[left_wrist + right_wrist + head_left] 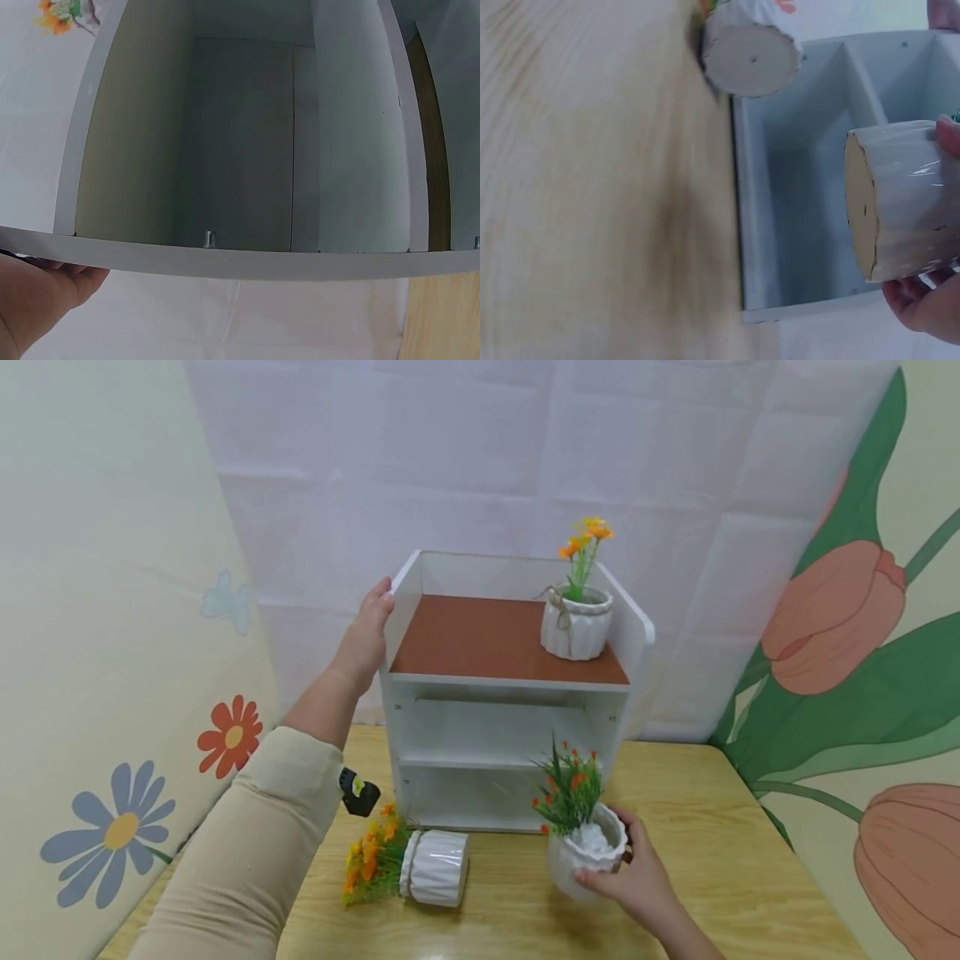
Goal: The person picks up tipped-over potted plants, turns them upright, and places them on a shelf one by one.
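Note:
My left hand point(365, 635) rests against the outer left side of a white shelf unit point(510, 679), near its top edge. In the left wrist view the left fingers point(88, 279) lie along the outside of the side panel. In front of the shelf, my right hand point(637, 881) grips a white ceramic flowerpot point(558, 867), tilted, with green leaves and small red-orange flowers. The right wrist view shows the pot's flat unglazed base point(862, 206) and the fingers around its wall. Another white flowerpot point(577, 631) with orange-yellow flowers stands upright on the brown top board, at the right.
On the wooden table point(712, 843), a third white pot point(437, 868) lies on its side, its orange flowers point(372, 852) pointing left. A small black object point(358, 793) is beside the left forearm. White cloth point(487, 460) hangs behind the shelf; painted panels point(840, 643) flank the table.

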The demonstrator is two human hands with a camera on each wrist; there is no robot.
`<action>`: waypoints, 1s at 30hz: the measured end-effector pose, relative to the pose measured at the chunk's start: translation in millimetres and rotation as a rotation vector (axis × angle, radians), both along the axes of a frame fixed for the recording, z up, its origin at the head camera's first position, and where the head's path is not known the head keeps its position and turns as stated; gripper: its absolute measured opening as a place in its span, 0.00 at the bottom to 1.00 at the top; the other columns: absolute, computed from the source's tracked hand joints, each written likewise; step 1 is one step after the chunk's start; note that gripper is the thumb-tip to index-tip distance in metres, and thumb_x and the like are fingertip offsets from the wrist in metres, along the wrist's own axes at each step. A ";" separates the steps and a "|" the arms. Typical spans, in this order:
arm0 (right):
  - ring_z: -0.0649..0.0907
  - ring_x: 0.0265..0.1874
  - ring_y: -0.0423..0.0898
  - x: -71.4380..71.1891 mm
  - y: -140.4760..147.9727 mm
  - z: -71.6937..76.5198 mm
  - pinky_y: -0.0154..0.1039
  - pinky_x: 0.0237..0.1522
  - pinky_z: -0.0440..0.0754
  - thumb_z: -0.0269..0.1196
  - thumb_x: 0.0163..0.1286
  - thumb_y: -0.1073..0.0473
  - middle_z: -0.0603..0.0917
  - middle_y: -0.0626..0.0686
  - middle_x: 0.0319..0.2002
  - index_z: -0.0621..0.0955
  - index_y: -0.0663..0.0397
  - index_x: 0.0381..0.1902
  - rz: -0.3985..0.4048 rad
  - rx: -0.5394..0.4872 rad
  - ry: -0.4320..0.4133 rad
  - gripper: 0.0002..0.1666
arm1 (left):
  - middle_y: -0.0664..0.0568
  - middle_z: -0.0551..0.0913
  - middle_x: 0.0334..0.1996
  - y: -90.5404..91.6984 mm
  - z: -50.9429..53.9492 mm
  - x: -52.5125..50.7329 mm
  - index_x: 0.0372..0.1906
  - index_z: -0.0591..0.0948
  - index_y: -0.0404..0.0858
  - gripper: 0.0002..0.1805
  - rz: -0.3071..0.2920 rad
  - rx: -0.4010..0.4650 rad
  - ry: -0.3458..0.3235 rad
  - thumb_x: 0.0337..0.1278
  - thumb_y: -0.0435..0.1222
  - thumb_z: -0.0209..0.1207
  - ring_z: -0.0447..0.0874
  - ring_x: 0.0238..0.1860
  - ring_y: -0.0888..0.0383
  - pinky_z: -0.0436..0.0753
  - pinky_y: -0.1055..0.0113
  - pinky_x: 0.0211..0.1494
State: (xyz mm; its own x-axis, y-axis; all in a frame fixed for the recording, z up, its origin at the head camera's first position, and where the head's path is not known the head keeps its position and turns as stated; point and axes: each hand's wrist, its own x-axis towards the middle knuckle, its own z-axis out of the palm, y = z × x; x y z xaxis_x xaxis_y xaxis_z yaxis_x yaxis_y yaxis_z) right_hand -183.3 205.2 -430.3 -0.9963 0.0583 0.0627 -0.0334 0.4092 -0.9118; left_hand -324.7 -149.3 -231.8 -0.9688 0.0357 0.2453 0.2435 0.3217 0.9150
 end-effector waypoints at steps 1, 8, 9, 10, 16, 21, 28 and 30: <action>0.77 0.55 0.59 0.4 -0.5 3.4 0.36 0.43 0.80 0.80 0.44 0.61 0.71 0.63 0.64 0.60 0.57 0.70 0.003 0.004 -0.001 0.59 | 0.50 0.53 0.76 -0.2 -0.2 -0.2 0.78 0.41 0.64 0.33 0.000 0.000 0.002 0.72 0.61 0.28 0.54 0.73 0.45 0.56 0.33 0.72; 0.76 0.58 0.59 1.3 -7.6 26.8 0.40 0.48 0.78 0.81 0.43 0.59 0.71 0.62 0.64 0.61 0.56 0.70 0.008 0.031 0.031 0.59 | 0.49 0.54 0.75 -0.4 -0.1 -0.5 0.78 0.41 0.63 0.33 -0.003 0.006 0.009 0.72 0.60 0.28 0.55 0.72 0.45 0.57 0.34 0.72; 0.76 0.58 0.59 1.5 -8.9 30.5 0.40 0.48 0.78 0.81 0.43 0.59 0.71 0.61 0.64 0.61 0.55 0.70 0.008 0.033 0.030 0.59 | 0.49 0.54 0.75 -0.5 0.1 -0.6 0.78 0.41 0.63 0.33 -0.003 0.006 0.010 0.72 0.60 0.27 0.55 0.72 0.45 0.57 0.34 0.72; 0.76 0.57 0.58 1.5 -10.2 33.9 0.40 0.48 0.78 0.81 0.43 0.59 0.71 0.60 0.64 0.61 0.55 0.70 0.011 0.027 0.030 0.59 | 0.49 0.54 0.75 -0.6 0.3 -0.5 0.78 0.41 0.63 0.33 -0.003 0.006 0.011 0.72 0.60 0.27 0.55 0.72 0.45 0.57 0.35 0.72; 0.75 0.57 0.56 2.7 -17.8 55.9 0.39 0.47 0.77 0.81 0.44 0.56 0.70 0.58 0.66 0.60 0.51 0.72 0.030 0.008 0.011 0.60 | 0.46 0.52 0.76 -1.7 2.3 -0.1 0.79 0.40 0.60 0.33 -0.013 0.011 0.003 0.73 0.58 0.26 0.52 0.74 0.43 0.53 0.34 0.73; 0.74 0.58 0.56 2.5 -23.5 73.0 0.38 0.47 0.78 0.80 0.46 0.55 0.69 0.57 0.66 0.58 0.49 0.73 0.034 -0.002 -0.017 0.61 | 0.44 0.51 0.76 -2.4 3.7 -0.2 0.79 0.41 0.57 0.33 -0.020 0.017 0.000 0.74 0.56 0.25 0.50 0.74 0.42 0.50 0.35 0.74; 0.74 0.58 0.56 -0.2 -30.0 93.8 0.38 0.45 0.80 0.80 0.46 0.54 0.69 0.56 0.65 0.58 0.48 0.72 0.043 -0.005 0.031 0.60 | 0.44 0.51 0.77 -1.6 3.8 -1.1 0.79 0.39 0.58 0.33 -0.027 0.020 -0.001 0.74 0.57 0.25 0.50 0.74 0.42 0.51 0.33 0.73; 0.74 0.57 0.56 -1.1 -32.0 100.7 0.38 0.45 0.80 0.80 0.46 0.55 0.69 0.56 0.65 0.58 0.47 0.72 0.044 -0.010 0.044 0.60 | 0.44 0.50 0.77 -1.3 3.9 -0.8 0.79 0.39 0.58 0.32 -0.027 0.018 -0.002 0.74 0.57 0.25 0.50 0.75 0.42 0.51 0.33 0.73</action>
